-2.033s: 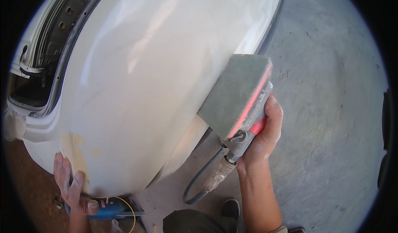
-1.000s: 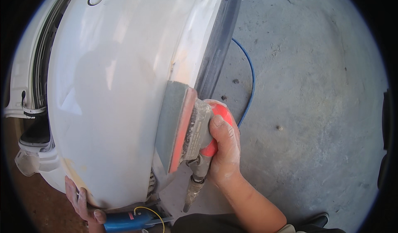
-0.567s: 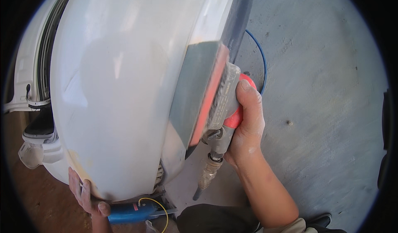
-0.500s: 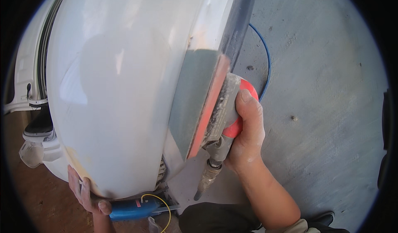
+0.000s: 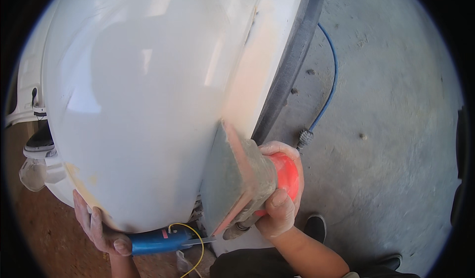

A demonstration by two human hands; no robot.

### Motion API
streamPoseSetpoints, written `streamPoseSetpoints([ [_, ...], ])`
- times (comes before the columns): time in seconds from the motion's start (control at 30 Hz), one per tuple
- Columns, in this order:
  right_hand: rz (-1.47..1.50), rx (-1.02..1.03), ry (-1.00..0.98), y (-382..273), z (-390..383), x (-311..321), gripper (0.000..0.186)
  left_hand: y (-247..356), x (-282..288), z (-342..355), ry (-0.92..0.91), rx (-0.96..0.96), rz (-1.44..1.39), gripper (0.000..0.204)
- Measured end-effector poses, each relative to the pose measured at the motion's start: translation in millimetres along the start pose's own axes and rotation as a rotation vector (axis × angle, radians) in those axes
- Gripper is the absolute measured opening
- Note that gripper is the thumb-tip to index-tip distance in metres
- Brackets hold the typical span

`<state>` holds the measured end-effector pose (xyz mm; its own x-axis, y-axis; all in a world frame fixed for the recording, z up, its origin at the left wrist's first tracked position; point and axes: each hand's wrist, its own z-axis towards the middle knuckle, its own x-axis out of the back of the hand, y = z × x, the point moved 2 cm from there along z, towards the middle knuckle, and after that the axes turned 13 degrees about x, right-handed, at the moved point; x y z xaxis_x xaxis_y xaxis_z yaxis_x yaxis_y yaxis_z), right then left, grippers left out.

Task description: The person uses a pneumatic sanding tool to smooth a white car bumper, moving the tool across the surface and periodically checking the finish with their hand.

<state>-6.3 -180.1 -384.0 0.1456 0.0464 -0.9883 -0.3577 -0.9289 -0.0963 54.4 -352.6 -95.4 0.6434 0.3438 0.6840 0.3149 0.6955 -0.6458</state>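
My right hand [image 5: 278,213] is closed around the red-and-grey air sander [image 5: 225,176], whose grey-green rectangular pad lies tilted against the lower right edge of a white vehicle panel [image 5: 138,115]. Beige sanded patches show along that edge, beside a dark grey trim strip [image 5: 289,65]. My left hand [image 5: 99,228], dusty, rests at the panel's lower left corner with its fingers apart, near a yellowish patch. Below the panel is a blue cylindrical tool or tank [image 5: 156,242].
A white body part with black fittings [image 5: 27,105] lies at the left. A blue hose [image 5: 334,65] runs over the grey floor [image 5: 396,105] at the right. A thin yellow hose [image 5: 200,258] loops below. My shoes [image 5: 315,228] show near the lower edge.
Over the last half second my right hand has moved the sander down the edge and turned it, uncovering more of the beige strip. My left hand stays at the corner.
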Motion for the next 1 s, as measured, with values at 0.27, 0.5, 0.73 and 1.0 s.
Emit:
streamPoseSetpoints([
  [0.27,0.112,0.102,-0.060,-61,117,-22,0.035,4,0,2,-0.029,-0.003,0.001,0.072],
  [0.5,-0.414,0.465,0.099,-106,161,-9,0.054,0,-3,4,-0.015,0.002,-0.036,0.071],
  [0.73,-0.898,0.483,0.097,-132,97,57,0.068,2,-2,5,-0.006,0.006,0.025,0.073],
  [1.0,-1.304,0.891,-0.735,-79,3,12,0.054,8,-5,4,0.046,0.005,0.035,0.072],
])
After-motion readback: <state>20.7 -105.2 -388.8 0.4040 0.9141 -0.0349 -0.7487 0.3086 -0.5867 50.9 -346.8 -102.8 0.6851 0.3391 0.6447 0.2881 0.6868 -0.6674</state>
